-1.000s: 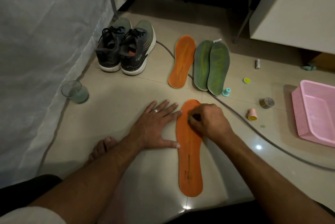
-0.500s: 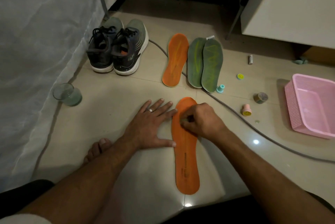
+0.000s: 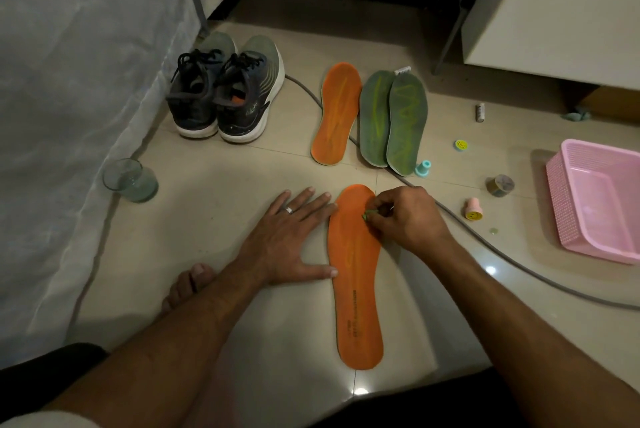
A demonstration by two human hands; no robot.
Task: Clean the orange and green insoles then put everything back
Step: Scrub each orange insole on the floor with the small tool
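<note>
An orange insole (image 3: 356,289) lies lengthwise on the tiled floor in front of me. My left hand (image 3: 287,240) lies flat beside it, fingertips and thumb touching its left edge. My right hand (image 3: 405,219) is curled over the insole's toe end and pinches a small green piece (image 3: 367,215) against it. Farther back lie a second orange insole (image 3: 336,112) and two green insoles (image 3: 393,119) with yellow scribbles, side by side. A pair of dark sneakers (image 3: 225,95) stands to their left.
A glass (image 3: 130,181) stands by the white bed cover at left. A pink basket (image 3: 602,199) sits at right, with small stamps (image 3: 473,209), a tape roll (image 3: 500,185) and a teal cap (image 3: 423,168) scattered nearby. A grey cable (image 3: 502,254) crosses the floor. My bare foot (image 3: 188,283) shows below.
My right hand has shifted slightly on the insole's toe end, and the green piece now shows at its fingertips. The left hand stays flat. The camera view drifted a little.
</note>
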